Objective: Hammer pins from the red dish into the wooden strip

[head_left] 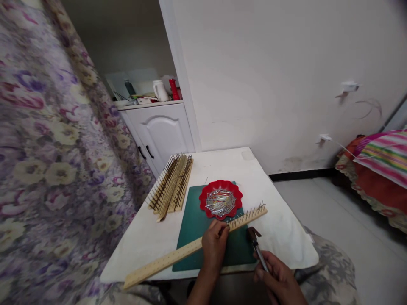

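White cloth [280, 228] covers the table; nearest, the right hand [276, 273] is clamped around a claw hammer [260, 254]. The left hand's [215, 245] fingertips meet at a partly nailed wooden strip [165, 261], their pinched item unclear. It crosses a green mat [190, 220]; beyond are a red scalloped bowl [203, 197] of nails [220, 203] and nail-studded strips [171, 188].

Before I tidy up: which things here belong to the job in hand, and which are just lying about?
In the job:
- hammer, in the right hand
- wooden strip, at the left hand
- red dish of nails
- green mat
- probably the nail-studded strips

Lying about, on the cabinet:
- white jug
- red container
- dark bottle
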A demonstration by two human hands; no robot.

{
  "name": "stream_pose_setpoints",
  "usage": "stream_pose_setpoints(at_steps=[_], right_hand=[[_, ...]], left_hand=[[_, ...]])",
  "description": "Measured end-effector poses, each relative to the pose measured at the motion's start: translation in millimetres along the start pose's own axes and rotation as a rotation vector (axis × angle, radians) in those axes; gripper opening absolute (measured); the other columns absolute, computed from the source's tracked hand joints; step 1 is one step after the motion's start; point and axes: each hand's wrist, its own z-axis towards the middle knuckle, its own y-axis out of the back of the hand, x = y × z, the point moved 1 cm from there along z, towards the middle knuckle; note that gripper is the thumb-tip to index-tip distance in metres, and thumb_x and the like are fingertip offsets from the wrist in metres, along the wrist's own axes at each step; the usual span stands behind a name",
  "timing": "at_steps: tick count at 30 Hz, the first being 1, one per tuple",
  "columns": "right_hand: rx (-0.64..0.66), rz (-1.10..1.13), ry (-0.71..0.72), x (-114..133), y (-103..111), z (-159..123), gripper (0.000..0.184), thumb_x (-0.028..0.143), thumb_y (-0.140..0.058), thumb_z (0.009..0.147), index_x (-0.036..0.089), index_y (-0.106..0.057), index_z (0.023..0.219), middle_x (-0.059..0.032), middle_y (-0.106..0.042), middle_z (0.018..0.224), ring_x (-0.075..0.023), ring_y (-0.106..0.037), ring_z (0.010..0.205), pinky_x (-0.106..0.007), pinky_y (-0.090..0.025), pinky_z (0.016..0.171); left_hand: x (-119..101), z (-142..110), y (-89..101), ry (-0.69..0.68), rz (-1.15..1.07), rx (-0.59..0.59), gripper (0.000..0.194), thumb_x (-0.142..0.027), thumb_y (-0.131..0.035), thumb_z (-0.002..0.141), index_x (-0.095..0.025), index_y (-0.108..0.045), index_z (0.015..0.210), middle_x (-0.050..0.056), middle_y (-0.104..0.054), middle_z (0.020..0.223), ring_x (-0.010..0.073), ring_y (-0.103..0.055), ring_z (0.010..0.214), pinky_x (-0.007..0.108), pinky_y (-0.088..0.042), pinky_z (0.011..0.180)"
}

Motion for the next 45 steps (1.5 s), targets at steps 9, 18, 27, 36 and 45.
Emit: stream_pose_setpoints(at_steps=[9,18,27,36,45], right_hand=[[0.122,-0.038,0.004,22,-2,-3,0.041,0.053,-0.061,0.075,0.019,-0.047,0.094,0.0050,-0.062,0.062,0.0024,-0.030,0.023,-0.013,-0.014,0.027],[0.258,-0.056,0.061,59,-34,12,0.026,0.041,-0.049,0.088,0.018,-0.051,0.100,0.0040,-0.064,0.066,-0.0005,-0.037,0.025,-0.014,-0.014,0.027],[0.262,-0.087,0.046,58,-40,19,0.026,0.040,-0.048,0.087,0.019,-0.052,0.102,0.0059,-0.062,0.061,-0.0018,-0.036,0.025,-0.013,-0.016,0.026],[0.262,-0.092,0.057,61,-38,16,0.023,0.039,-0.048,0.088,0.017,-0.049,0.098,0.0047,-0.062,0.063,0.0001,-0.037,0.025,-0.013,-0.015,0.027],[0.282,-0.108,-0.004,15,-13,4,0.043,0.058,-0.054,0.077,0.017,-0.050,0.089,0.0045,-0.059,0.052,-0.0021,-0.034,0.029,-0.016,-0.013,0.032]], left_hand=[[-2,-1,-0.9,-0.004,0.044,0.028,0.016,-0.021,-0.049,0.082,-0.020,-0.063,0.075,0.000,-0.061,0.079,0.0129,-0.058,0.072,0.021,-0.039,0.065],[-3,-2,-1.5,0.023,0.052,0.033,0.017,-0.020,-0.049,0.080,-0.020,-0.065,0.073,-0.001,-0.059,0.075,0.0116,-0.056,0.066,0.020,-0.036,0.059],[2,-2,-4.7,0.034,0.082,0.033,0.018,-0.013,-0.046,0.077,-0.019,-0.058,0.066,-0.002,-0.055,0.070,0.0102,-0.053,0.061,0.019,-0.032,0.055],[-2,-3,-2.4,0.035,0.040,0.021,0.018,-0.016,-0.048,0.079,-0.020,-0.063,0.071,-0.001,-0.058,0.073,0.0113,-0.054,0.063,0.020,-0.035,0.057],[-2,-6,6.2,-0.002,-0.036,0.020,0.015,-0.018,-0.051,0.078,-0.019,-0.065,0.074,0.001,-0.059,0.075,0.0144,-0.057,0.070,0.023,-0.040,0.064]])
